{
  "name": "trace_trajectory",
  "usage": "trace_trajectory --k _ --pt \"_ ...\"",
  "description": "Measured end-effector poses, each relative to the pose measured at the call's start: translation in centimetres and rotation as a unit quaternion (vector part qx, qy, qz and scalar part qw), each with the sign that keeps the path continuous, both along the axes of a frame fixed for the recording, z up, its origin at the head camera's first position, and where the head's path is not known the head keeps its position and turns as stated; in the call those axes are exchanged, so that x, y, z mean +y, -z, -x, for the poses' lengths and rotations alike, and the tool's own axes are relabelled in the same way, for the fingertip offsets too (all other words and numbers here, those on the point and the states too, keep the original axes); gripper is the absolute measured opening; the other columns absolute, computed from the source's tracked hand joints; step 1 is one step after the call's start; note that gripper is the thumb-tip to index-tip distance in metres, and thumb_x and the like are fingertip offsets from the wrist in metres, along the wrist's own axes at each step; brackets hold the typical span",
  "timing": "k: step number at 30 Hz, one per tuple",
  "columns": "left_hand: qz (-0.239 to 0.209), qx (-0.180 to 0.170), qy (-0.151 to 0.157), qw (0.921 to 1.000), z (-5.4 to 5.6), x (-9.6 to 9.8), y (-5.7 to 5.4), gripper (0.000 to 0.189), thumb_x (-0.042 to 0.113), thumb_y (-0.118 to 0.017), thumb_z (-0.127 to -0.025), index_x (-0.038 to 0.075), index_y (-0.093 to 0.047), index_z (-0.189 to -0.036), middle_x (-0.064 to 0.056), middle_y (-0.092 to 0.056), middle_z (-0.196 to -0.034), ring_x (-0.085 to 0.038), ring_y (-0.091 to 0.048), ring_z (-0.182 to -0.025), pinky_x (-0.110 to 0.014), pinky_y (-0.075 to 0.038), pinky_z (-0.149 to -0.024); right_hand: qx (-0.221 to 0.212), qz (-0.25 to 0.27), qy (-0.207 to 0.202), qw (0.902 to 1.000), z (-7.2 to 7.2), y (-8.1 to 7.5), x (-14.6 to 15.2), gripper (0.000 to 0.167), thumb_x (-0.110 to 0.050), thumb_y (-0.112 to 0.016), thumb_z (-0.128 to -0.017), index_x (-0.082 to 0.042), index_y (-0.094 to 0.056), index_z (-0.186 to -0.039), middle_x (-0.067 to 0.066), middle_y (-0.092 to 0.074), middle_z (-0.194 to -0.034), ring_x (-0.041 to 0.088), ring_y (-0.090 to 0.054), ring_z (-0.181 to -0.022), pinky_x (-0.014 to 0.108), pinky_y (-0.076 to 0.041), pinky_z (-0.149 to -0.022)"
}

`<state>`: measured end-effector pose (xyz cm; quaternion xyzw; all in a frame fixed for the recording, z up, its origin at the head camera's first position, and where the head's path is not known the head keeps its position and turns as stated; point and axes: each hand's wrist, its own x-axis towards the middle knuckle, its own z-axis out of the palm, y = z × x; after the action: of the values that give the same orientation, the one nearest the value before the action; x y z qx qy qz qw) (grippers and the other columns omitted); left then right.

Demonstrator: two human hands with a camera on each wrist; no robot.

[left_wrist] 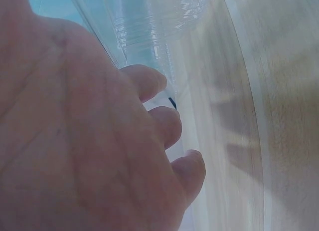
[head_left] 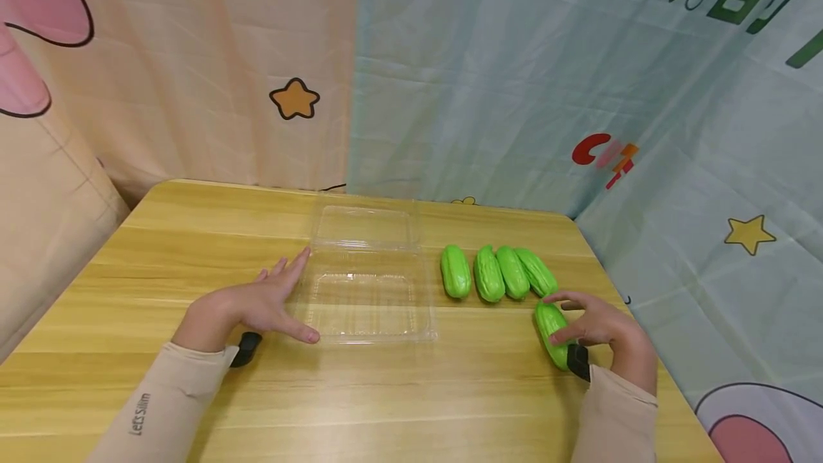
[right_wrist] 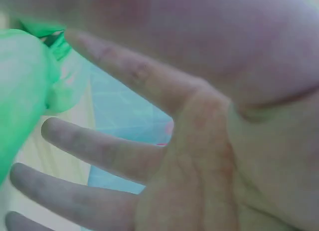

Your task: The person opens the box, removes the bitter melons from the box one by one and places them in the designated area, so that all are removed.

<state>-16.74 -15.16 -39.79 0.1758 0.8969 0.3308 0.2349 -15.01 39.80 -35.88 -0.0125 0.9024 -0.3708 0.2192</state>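
A clear plastic clamshell box lies with its lid folded back on the wooden table. At its left side is my left hand, fingers spread, with the thumb by the front left corner and the index finger near the hinge. In the left wrist view, the fingers stand beside the clear plastic. My right hand is over a short green ribbed cucumber, thumb and index finger reaching around it. The right wrist view has extended, separated fingers beside the green cucumber.
Several more green cucumbers lie in a row right of the box, one set slightly apart. The table ends at the back near printed curtains, and another curtain hangs close along its right edge.
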Motion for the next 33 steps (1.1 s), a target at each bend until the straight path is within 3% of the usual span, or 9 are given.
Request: trace_trajectory --k 5,7,9,12,14,16,18,21,33 --pt "0.001 0.002 0.000 1.0000 0.0 0.0 0.0 0.147 0.055 -0.089 -0.069 0.019 0.023 -0.158 -0.031 0.015 -0.161 -0.064 0.016 -0.139 -0.080 0.006 -0.103 0.068 -0.021 0.014 0.9974 0.0 -0.6 -0.2 0.078 -0.025 -0.083 -0.086 0.000 -0.043 -0.149 0.040 -0.032 -0.148 0.057 -0.043 -0.128 0.061 -0.048 -0.094" --pt "0.003 0.003 0.001 1.0000 0.0 -0.1 0.0 0.147 0.055 -0.088 -0.070 0.019 0.023 -0.158 -0.031 0.015 -0.161 -0.064 0.016 -0.139 -0.080 0.006 -0.103 0.105 0.013 0.034 0.9939 0.2 -0.9 -0.5 0.082 -0.027 -0.079 -0.090 -0.004 -0.036 -0.155 0.036 -0.027 -0.154 0.058 -0.035 -0.134 0.065 -0.043 -0.099" --pt "0.004 0.002 0.000 1.0000 0.0 -0.1 0.0 0.147 0.055 -0.088 -0.070 0.019 0.023 -0.158 -0.031 0.015 -0.161 -0.064 0.016 -0.139 -0.080 0.006 -0.103 0.138 0.073 0.067 0.9854 0.3 -1.1 -0.8 0.083 -0.025 -0.075 -0.094 -0.013 -0.027 -0.161 0.031 -0.021 -0.159 0.055 -0.027 -0.140 0.056 -0.043 -0.104" --pt "0.003 0.003 0.001 1.0000 0.0 -0.1 -0.1 0.147 0.055 -0.088 -0.070 0.018 0.023 -0.158 -0.030 0.015 -0.162 -0.062 0.016 -0.140 -0.079 0.006 -0.104 0.183 0.188 0.117 0.9578 0.5 -1.5 -1.5 0.083 -0.018 -0.071 -0.097 -0.024 -0.021 -0.163 0.024 -0.017 -0.163 0.045 -0.028 -0.144 0.031 -0.049 -0.101" --pt "0.003 0.004 0.002 1.0000 0.0 -0.1 -0.1 0.147 0.055 -0.088 -0.070 0.017 0.022 -0.158 -0.030 0.014 -0.162 -0.061 0.016 -0.140 -0.079 0.006 -0.104 0.204 0.253 0.146 0.9343 0.4 -1.7 -1.9 0.081 -0.015 -0.070 -0.097 -0.028 -0.023 -0.162 0.020 -0.020 -0.164 0.031 -0.041 -0.140 0.017 -0.049 -0.091" --pt "0.003 0.006 0.004 1.0000 0.0 0.0 -0.1 0.147 0.055 -0.088 -0.070 0.017 0.022 -0.158 -0.029 0.014 -0.162 -0.059 0.016 -0.141 -0.078 0.006 -0.105 0.217 0.306 0.164 0.9124 0.4 -1.9 -2.4 0.079 -0.011 -0.070 -0.097 -0.027 -0.027 -0.161 0.019 -0.022 -0.162 0.019 -0.052 -0.129 0.015 -0.050 -0.089" --pt "0.003 0.007 0.004 1.0000 0.0 0.0 -0.1 0.147 0.056 -0.088 -0.070 0.016 0.022 -0.158 -0.029 0.014 -0.162 -0.059 0.016 -0.142 -0.078 0.006 -0.105 0.223 0.330 0.176 0.9003 0.4 -2.0 -2.9 0.077 -0.011 -0.070 -0.096 -0.026 -0.030 -0.160 0.018 -0.026 -0.161 0.007 -0.060 -0.116 0.016 -0.051 -0.089" --pt "0.003 0.005 0.002 1.0000 -0.1 0.0 0.0 0.147 0.056 -0.088 -0.069 0.018 0.023 -0.158 -0.029 0.014 -0.162 -0.061 0.015 -0.140 -0.079 0.005 -0.104 0.227 0.338 0.182 0.8950 0.4 -2.2 -3.5 0.075 -0.010 -0.071 -0.096 -0.024 -0.033 -0.159 0.019 -0.029 -0.160 0.003 -0.063 -0.108 0.018 -0.052 -0.089" --pt "0.005 0.010 0.004 0.9999 -0.2 0.0 -0.3 0.146 0.056 -0.089 -0.069 0.016 0.020 -0.159 -0.027 0.012 -0.163 -0.059 0.014 -0.142 -0.079 0.004 -0.105 0.269 0.309 0.174 0.8956 0.9 -2.2 -4.9 0.065 -0.020 -0.067 -0.099 -0.019 -0.038 -0.157 0.019 -0.039 -0.154 0.004 -0.061 -0.109 0.017 -0.052 -0.087"
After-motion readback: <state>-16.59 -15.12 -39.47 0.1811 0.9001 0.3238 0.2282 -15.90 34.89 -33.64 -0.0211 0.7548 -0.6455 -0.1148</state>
